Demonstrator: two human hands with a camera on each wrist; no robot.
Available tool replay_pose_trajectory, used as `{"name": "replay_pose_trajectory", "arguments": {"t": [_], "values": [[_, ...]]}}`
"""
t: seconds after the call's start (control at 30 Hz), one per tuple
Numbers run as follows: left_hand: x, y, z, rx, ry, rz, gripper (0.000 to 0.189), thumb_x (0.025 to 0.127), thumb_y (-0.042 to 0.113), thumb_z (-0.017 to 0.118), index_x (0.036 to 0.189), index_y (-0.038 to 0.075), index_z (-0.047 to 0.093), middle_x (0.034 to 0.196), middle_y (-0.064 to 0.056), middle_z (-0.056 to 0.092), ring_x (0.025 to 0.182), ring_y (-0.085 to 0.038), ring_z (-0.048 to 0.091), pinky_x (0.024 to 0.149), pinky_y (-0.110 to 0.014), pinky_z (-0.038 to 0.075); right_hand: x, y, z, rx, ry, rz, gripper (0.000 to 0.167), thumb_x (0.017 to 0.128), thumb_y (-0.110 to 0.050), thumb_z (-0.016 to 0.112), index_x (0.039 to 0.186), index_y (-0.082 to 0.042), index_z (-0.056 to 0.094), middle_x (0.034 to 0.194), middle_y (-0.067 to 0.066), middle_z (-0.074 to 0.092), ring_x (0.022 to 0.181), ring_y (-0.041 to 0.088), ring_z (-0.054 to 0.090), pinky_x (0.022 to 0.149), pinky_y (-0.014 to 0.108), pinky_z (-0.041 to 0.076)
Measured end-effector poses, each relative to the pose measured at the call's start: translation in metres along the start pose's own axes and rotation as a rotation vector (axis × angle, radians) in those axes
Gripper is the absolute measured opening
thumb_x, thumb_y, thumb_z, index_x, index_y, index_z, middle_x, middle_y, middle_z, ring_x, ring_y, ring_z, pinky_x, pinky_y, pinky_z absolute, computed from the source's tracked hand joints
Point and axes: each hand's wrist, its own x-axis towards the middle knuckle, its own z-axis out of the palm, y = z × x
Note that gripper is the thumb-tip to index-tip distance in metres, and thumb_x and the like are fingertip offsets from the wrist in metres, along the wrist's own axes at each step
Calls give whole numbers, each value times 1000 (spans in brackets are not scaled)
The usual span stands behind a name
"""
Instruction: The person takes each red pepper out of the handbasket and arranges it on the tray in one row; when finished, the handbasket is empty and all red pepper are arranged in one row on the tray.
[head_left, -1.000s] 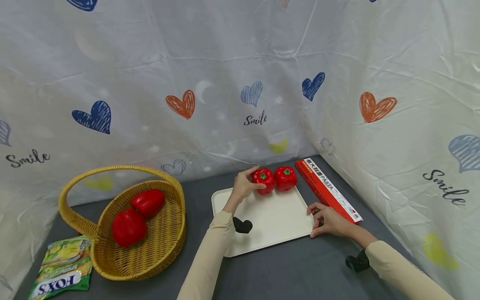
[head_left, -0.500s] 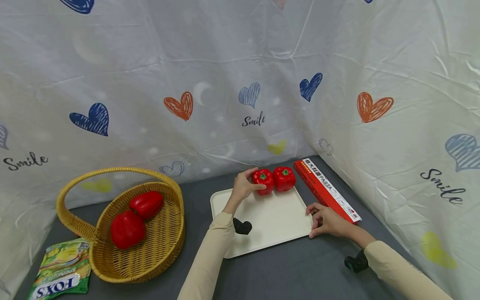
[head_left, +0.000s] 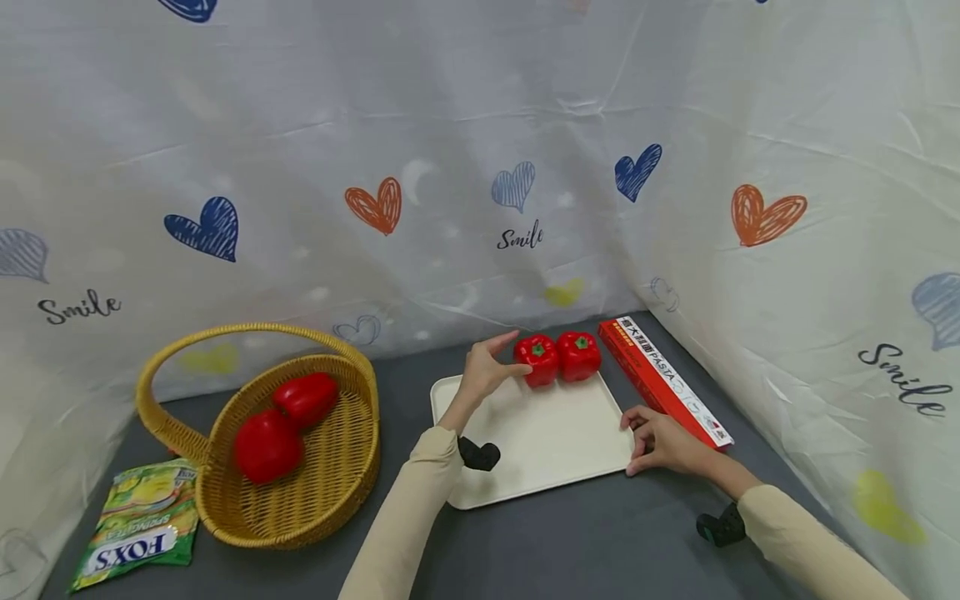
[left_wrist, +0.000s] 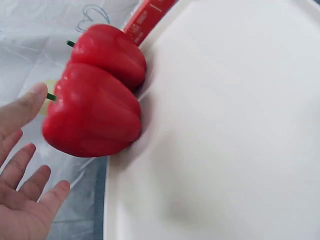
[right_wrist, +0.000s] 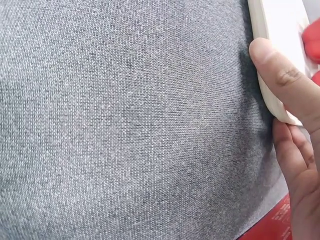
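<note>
In the head view, the left pepper (head_left: 537,362) touches the right pepper (head_left: 579,357) on the far right of the tray (head_left: 547,442); a basket (head_left: 341,477) stands left, a box (head_left: 663,379) right. The left wrist view shows the left hand (left_wrist: 25,170) beside the left pepper, fingers apart; thumb contact is unclear. In the right wrist view, the right hand (right_wrist: 295,115) pinches the tray's near right corner.
</note>
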Motion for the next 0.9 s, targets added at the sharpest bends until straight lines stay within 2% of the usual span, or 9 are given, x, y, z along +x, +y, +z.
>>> {"name": "replay_pose_trajectory", "arguments": {"t": [0.23,0.37,0.53,0.63,0.77,0.9], "values": [[-33,20,-32,-125,18,3,54,79,11,79,130,9,62,132,-7,59,125,-23,53,99,-38,46,-1,-4,-3,-18,11,-18,25,70,-26,86,64,-16,63,109,11,52,97,27,48,70,19,50],[-64,28,-59,-122,31,9,49,79,11,79,125,11,65,126,-5,63,121,-22,56,96,-36,49,-1,-5,-1,-16,10,-56,25,70,-25,85,65,-16,63,108,12,53,95,25,48,68,18,49],[-107,32,-96,-71,10,26,47,78,11,80,123,10,67,125,-6,64,121,-25,56,95,-39,49,-3,-2,1,-25,27,-86,25,69,-25,86,64,-17,62,106,12,53,94,21,49,66,17,48],[-131,32,-122,-77,9,14,47,79,11,79,124,7,66,126,-9,63,121,-28,55,95,-39,49,-4,-1,1,-34,32,-82,25,69,-26,86,64,-19,62,106,11,53,94,18,49,67,16,49],[-156,24,-164,-77,45,-30,50,81,14,78,127,4,62,128,-12,61,122,-29,54,94,-35,50,-3,-1,2,-40,24,-74,25,70,-27,85,65,-20,62,106,10,53,95,16,49,69,16,50],[-172,12,-211,19,80,-75,52,82,19,77,129,5,61,129,-14,59,121,-28,55,89,-28,52,0,-2,4,-36,15,-81,25,69,-26,85,65,-20,62,106,11,53,96,16,48,69,16,50]]}}
